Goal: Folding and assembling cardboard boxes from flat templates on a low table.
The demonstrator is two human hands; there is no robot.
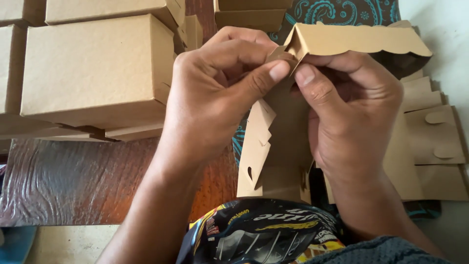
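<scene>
In the middle of the frame, the left hand and the right hand both pinch the top corner of a half-folded brown cardboard box, thumbs pressed close together on the fold. Finished boxes are stacked at the upper left on a wooden table, and flat cardboard blanks lie at the right.

Folded boxes stacked left; flat blanks piled right; half-folded box between, in hands.
</scene>
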